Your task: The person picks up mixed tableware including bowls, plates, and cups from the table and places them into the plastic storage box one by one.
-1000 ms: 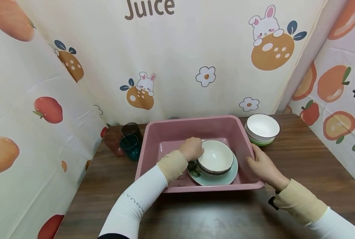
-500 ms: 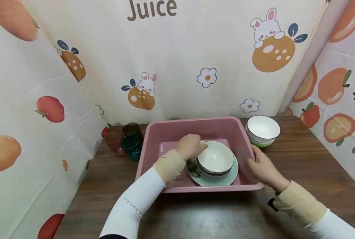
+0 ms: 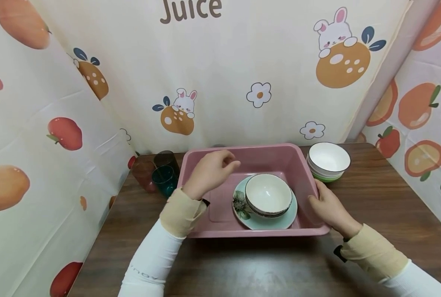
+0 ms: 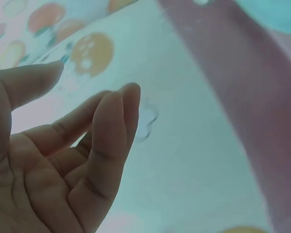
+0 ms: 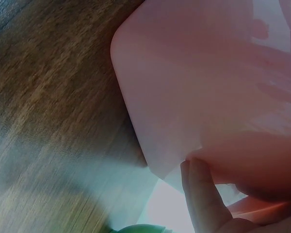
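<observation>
A pink plastic basin (image 3: 257,234) stands on the table. Inside, towards its right, a pale blue-green plate (image 3: 255,222) with a dark flower print bears stacked cream bowls (image 3: 268,193) with dark rims. My left hand (image 3: 210,171) hovers over the basin's left part, apart from the dishes. In the left wrist view that hand (image 4: 99,150) holds nothing; its fingers bend loosely and the thumb stands away. My right hand (image 3: 330,209) grips the basin's right rim, thumb on the inner side. The right wrist view shows its fingers (image 5: 203,191) against the pink wall.
Left of the basin stand a teal cup (image 3: 164,181), a dark cup (image 3: 167,160) and a reddish see-through vessel (image 3: 142,175). Behind the right hand is a stack of white bowls (image 3: 329,159) with green at the bottom. A printed curtain (image 3: 220,82) hangs behind the wooden table (image 3: 250,268).
My left hand has moved away from the stacked bowls, up and to the left, leaving them on the plate. The right hand stays on the basin's rim.
</observation>
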The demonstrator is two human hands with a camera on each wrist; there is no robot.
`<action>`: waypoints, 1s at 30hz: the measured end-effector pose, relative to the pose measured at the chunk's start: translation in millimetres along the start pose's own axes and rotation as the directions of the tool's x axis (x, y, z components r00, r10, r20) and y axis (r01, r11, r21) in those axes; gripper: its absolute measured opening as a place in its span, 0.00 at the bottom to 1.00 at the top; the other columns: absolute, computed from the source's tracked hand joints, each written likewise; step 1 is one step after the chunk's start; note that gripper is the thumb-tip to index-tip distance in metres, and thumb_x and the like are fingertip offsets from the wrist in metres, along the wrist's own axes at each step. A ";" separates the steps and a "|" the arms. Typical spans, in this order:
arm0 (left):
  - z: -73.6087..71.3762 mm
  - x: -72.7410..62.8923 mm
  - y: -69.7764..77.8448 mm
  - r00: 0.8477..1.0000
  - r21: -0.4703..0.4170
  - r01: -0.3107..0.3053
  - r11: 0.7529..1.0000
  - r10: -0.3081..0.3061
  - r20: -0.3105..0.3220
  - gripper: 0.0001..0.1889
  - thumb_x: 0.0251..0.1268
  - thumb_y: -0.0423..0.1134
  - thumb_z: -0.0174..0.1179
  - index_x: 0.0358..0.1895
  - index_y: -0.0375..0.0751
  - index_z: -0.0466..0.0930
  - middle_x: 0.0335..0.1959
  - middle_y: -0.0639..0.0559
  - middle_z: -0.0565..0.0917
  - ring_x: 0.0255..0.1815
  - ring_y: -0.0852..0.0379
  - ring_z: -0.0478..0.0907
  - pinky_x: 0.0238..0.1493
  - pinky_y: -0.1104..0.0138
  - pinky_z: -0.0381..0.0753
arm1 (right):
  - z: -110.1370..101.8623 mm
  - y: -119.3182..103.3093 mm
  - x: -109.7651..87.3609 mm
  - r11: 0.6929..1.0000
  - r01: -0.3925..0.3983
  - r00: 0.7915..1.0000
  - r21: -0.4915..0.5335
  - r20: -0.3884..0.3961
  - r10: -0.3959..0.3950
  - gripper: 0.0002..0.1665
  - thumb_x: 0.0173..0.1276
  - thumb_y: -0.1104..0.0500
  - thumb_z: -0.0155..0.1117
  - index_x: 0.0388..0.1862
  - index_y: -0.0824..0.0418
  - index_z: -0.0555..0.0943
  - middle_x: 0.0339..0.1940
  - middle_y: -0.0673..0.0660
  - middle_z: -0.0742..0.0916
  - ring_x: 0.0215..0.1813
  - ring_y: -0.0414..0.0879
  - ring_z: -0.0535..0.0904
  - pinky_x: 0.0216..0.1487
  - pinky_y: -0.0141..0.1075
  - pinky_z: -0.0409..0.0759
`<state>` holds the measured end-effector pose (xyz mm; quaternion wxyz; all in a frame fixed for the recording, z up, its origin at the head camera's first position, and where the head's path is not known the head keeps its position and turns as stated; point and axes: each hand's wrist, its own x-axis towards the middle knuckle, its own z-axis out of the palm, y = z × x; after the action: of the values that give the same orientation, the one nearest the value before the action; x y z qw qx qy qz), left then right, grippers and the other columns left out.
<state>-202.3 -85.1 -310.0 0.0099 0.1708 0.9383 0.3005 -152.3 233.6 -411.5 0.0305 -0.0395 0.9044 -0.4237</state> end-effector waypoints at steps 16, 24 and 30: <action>-50.2 -81.1 -97.2 0.983 -0.041 0.162 0.986 -0.165 -0.084 0.23 0.72 0.54 0.54 0.61 0.43 0.75 0.53 0.47 0.83 0.46 0.53 0.82 0.43 0.60 0.80 | -0.1 0.2 -0.2 1.000 -0.001 1.000 0.013 0.011 0.001 0.35 0.69 0.67 0.47 0.73 0.77 0.52 0.61 0.79 0.74 0.56 0.66 0.76 0.53 0.55 0.77; -8.2 -93.0 -136.0 0.938 -0.141 0.344 0.928 -0.346 0.009 0.33 0.72 0.53 0.53 0.70 0.31 0.64 0.57 0.36 0.82 0.51 0.47 0.83 0.51 0.54 0.81 | -0.5 0.8 -1.5 1.000 -0.017 1.000 0.008 0.012 0.017 0.36 0.69 0.67 0.47 0.73 0.77 0.52 0.62 0.79 0.73 0.57 0.67 0.76 0.53 0.56 0.77; 17.2 -92.9 -141.3 0.928 -0.227 0.357 0.906 -0.372 -0.022 0.23 0.69 0.45 0.59 0.57 0.30 0.75 0.42 0.38 0.85 0.36 0.53 0.83 0.41 0.60 0.83 | 0.3 0.8 -0.2 1.000 -0.006 1.000 0.019 0.002 0.006 0.35 0.69 0.68 0.47 0.73 0.77 0.53 0.61 0.79 0.74 0.57 0.67 0.76 0.54 0.56 0.77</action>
<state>-157.1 -213.3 -412.0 0.0542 -0.0194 0.9146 0.4002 -152.1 233.9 -412.3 0.0334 -0.0368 0.9004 -0.4323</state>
